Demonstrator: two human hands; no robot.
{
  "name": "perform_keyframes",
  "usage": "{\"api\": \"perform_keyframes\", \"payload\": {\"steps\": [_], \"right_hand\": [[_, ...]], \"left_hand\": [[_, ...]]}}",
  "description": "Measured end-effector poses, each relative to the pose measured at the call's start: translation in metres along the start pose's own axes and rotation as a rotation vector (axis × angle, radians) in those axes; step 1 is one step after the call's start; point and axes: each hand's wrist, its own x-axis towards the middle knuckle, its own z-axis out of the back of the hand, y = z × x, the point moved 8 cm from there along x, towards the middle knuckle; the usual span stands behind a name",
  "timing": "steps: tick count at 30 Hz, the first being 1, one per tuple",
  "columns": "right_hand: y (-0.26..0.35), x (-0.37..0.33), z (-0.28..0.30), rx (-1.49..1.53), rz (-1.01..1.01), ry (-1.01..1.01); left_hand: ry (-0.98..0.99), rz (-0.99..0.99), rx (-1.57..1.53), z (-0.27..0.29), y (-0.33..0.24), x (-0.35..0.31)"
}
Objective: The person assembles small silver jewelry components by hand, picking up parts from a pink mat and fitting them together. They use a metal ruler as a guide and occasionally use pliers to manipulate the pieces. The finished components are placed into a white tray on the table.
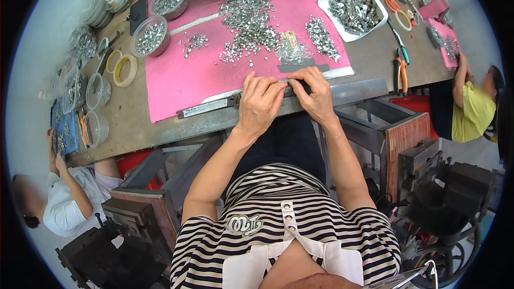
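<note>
Both hands meet at the table's front edge, over a long metal bar (205,108) lying along it. My left hand (261,101) is closed, its thumb and fingertips pinched at the bar. Close beside it, my right hand (315,96) is closed too, thumb against curled fingers, with something dark partly showing under them. Whatever small piece sits between the fingertips is too small and covered to name. Just beyond the hands lie a dark grey strip (303,68) and a heap of thin silvery pieces (293,52) on a pink mat (184,83). A large pile of small metal parts (247,18) spreads farther back.
Plastic tubs of metal parts (150,36) and a white tray (383,17) stand around the mat. Tape rolls (125,70) lie left; orange-handled pliers (400,72) lie right. A person in white (69,203) sits left, another in yellow (474,111) right.
</note>
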Motion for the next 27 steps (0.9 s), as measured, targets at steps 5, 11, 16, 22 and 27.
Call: {"api": "perform_keyframes", "payload": {"steps": [5,11,16,22,27], "right_hand": [[0.0006,0.0005,0.0009,0.007,0.001,-0.014],[0.0009,0.001,0.0017,0.024,-0.014,-0.018],[0.0001,0.0,0.0005,0.026,-0.016,-0.001],[-0.0003,-0.0013,0.0001,0.017,0.004,0.028],[-0.0014,-0.0018,-0.0011,0.01,0.002,0.044]], "left_hand": [[-0.01,0.028,0.022,-0.0001,-0.0029,0.0019],[-0.046,0.07,0.002,-0.0006,0.0015,-0.0001],[-0.004,0.097,-0.01,-0.0012,0.0022,0.0017],[0.042,0.138,-0.066,-0.0016,0.0065,0.0033],[0.058,0.154,-0.077,-0.0008,0.0047,0.0056]]}}
